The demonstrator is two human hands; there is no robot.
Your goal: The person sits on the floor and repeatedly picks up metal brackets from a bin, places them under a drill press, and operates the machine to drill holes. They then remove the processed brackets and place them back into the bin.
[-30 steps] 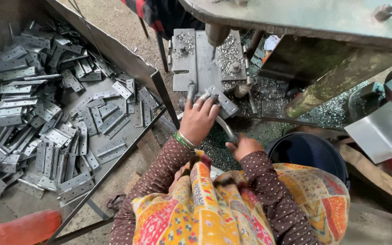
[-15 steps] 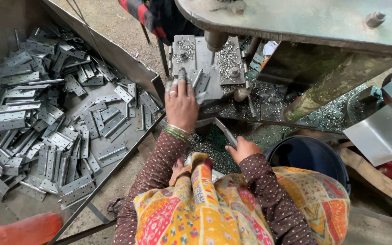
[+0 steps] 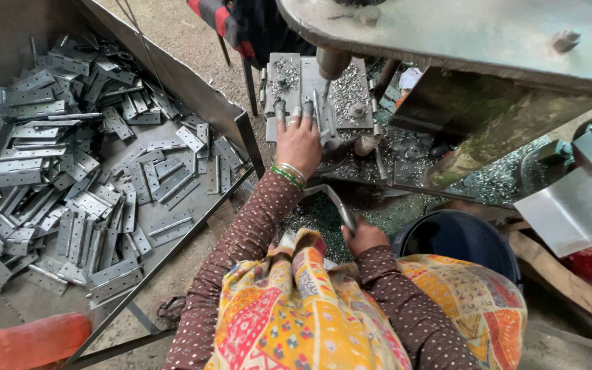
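Observation:
My left hand (image 3: 299, 142) reaches forward onto the grey drill jig (image 3: 352, 97), its fingers pressing a metal hinge (image 3: 318, 118) flat beside the drill bit (image 3: 327, 74). The bit hangs just above the jig, right of my fingertips. Green and white bangles circle that wrist. Close to my lap, my right hand (image 3: 364, 237) grips another bent metal hinge (image 3: 337, 203) that points up and to the left. Both arms wear brown dotted sleeves.
A big metal tray (image 3: 248, 140) on the left holds several loose hinges (image 3: 70, 171). Metal shavings (image 3: 405, 147) litter the machine base. A dark blue bucket (image 3: 460, 236) sits at my right, and a red stool (image 3: 25, 341) at the lower left. The green machine table (image 3: 460, 34) overhangs above.
My left hand carried a hinge forward from near the tray corner onto the jig under the drill bit. The right hand stayed near my lap with its hinge.

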